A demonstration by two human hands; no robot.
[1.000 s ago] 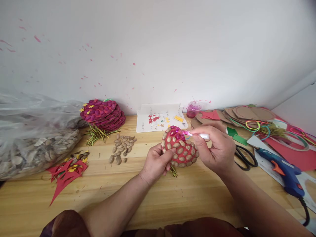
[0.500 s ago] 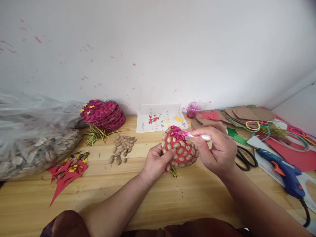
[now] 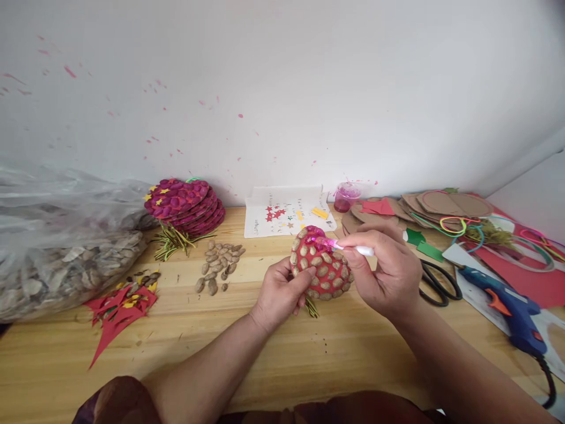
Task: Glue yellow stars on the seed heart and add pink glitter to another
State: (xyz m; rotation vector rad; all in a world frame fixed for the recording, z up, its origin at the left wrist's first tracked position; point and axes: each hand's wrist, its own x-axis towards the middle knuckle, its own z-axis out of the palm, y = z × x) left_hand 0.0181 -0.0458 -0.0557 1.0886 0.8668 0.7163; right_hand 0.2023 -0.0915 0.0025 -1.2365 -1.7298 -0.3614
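My left hand (image 3: 278, 292) grips the lower left edge of a red round craft piece (image 3: 322, 268) covered with pale seeds, held tilted just above the wooden table (image 3: 185, 341). My right hand (image 3: 386, 271) pinches a white brush (image 3: 353, 248) with a pink tip. That tip touches the seeds at the top of the piece, where some are painted glittery magenta. A few green stems stick out below the piece.
A stack of magenta seed-covered pieces (image 3: 185, 205), loose seeds (image 3: 218, 265), red paper scraps (image 3: 117, 309) and a plastic bag of husks (image 3: 57, 253) lie to the left. A star sheet (image 3: 282, 215), pink glitter pot (image 3: 345, 196), cardboard discs (image 3: 441, 203), scissors (image 3: 436, 282) and blue glue gun (image 3: 512, 306) sit behind and to the right.
The brush tip has shifted slightly left and down across the top seeds. My left hand and the piece have barely moved.
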